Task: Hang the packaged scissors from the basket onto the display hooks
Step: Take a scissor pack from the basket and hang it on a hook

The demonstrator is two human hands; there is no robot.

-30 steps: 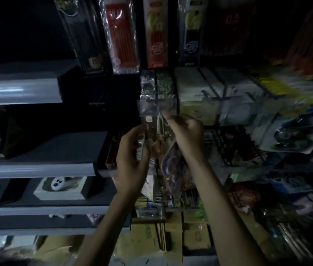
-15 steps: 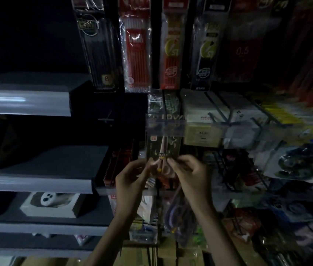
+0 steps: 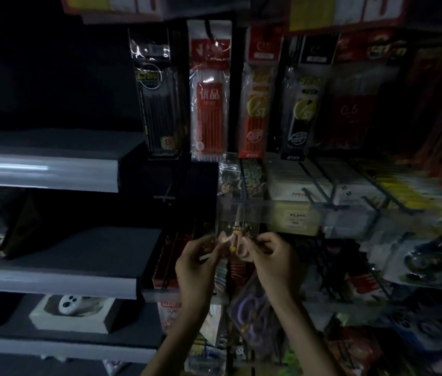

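A clear pack of scissors point(image 3: 234, 234) with pale pink handles and yellow dots hangs upright below the transparent price strip point(image 3: 282, 210) of a display hook row. My left hand point(image 3: 196, 263) pinches the pack's lower left edge. My right hand point(image 3: 271, 256) pinches its lower right edge. Similar packs point(image 3: 241, 177) hang on the hook behind it. Another pack with purple scissors point(image 3: 252, 310) hangs lower down, under my right wrist. The basket is out of view.
Packs of red and black pens point(image 3: 207, 104) hang above. White boxes point(image 3: 298, 191) on black wire hooks point(image 3: 320, 196) fill the right. Grey shelves point(image 3: 43, 172) jut out at left, one holding a white boxed item point(image 3: 70, 310). The scene is dim.
The view has tilted up, so more of the pen packs above shows. Both hands slid from the pack's top to its lower corners, and the pack now hangs under the price strip.
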